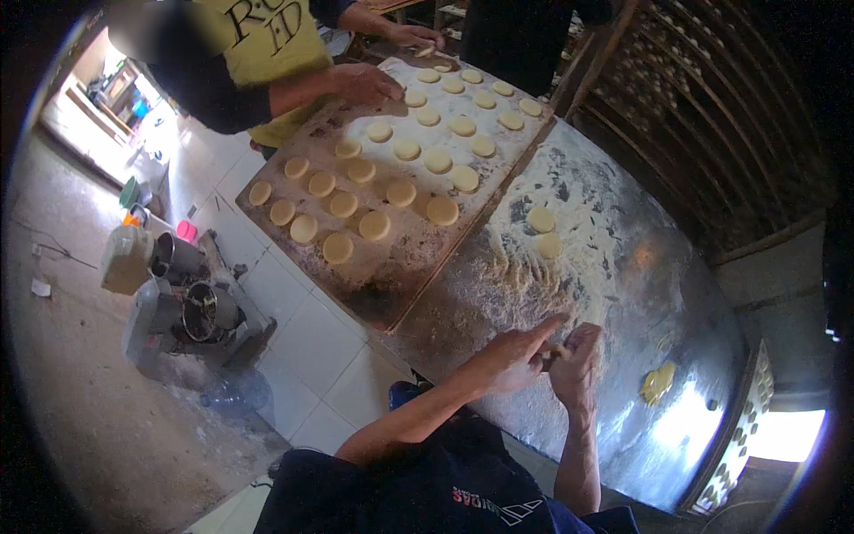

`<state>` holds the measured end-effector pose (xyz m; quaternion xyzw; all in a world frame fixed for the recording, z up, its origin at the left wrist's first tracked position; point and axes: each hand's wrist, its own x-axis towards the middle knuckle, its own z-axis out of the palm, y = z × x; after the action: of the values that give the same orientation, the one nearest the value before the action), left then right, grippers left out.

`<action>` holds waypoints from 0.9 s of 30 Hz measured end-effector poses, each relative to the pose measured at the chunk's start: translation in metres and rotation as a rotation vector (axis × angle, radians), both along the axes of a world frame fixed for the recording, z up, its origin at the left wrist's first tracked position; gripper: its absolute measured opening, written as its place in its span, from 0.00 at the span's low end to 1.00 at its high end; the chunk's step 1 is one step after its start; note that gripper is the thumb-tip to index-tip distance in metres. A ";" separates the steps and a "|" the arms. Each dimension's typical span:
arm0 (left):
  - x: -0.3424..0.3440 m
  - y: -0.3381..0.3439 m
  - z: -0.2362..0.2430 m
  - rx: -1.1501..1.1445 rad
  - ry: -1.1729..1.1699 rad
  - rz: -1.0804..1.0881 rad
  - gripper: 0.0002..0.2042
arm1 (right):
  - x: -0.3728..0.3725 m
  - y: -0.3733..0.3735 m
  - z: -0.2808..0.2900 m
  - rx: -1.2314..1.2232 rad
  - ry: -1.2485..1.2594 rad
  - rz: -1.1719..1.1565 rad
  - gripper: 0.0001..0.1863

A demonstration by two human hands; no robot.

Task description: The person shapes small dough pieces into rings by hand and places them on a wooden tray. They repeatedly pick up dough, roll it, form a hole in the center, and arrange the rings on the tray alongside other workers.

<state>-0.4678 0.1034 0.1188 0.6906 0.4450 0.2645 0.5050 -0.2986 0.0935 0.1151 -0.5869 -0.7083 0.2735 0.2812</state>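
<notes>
Over the near side of the floury metal table [636, 294], my two hands meet at a small pale piece of dough [559, 351]. My left hand [511, 360] has its index finger stretched out, while its thumb and other fingers close in at the dough. Curled round the other side of the dough is my right hand [576, 363]. Beyond them, two flat dough rounds [544, 233] lie on scattered flour [525, 258]. To the left, a wooden board [378, 298] carries several rows of similar rounds.
Across the board, another person in a yellow shirt [276, 53] has a hand [366, 84] near the rounds. A yellow lump [657, 384] sits on the table's right. Slatted racks [703, 116] stand far right. Pots [211, 311] and a clear bottle [236, 392] are on the left floor.
</notes>
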 end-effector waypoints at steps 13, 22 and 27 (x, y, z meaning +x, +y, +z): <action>0.061 -0.057 0.003 0.572 -0.466 0.876 0.25 | 0.010 -0.054 0.024 -0.499 1.072 0.297 0.34; 0.104 -0.099 -0.010 0.735 -0.180 0.875 0.28 | 0.056 -0.087 0.035 -0.601 1.139 0.522 0.38; 0.095 -0.113 -0.003 0.309 -0.450 0.976 0.25 | 0.054 -0.092 0.035 -0.617 1.172 0.393 0.34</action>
<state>-0.3733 -0.0092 0.1162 0.3968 0.5504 0.6708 0.2993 -0.2447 0.0013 0.1498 -0.2561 -0.4224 0.7807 0.3829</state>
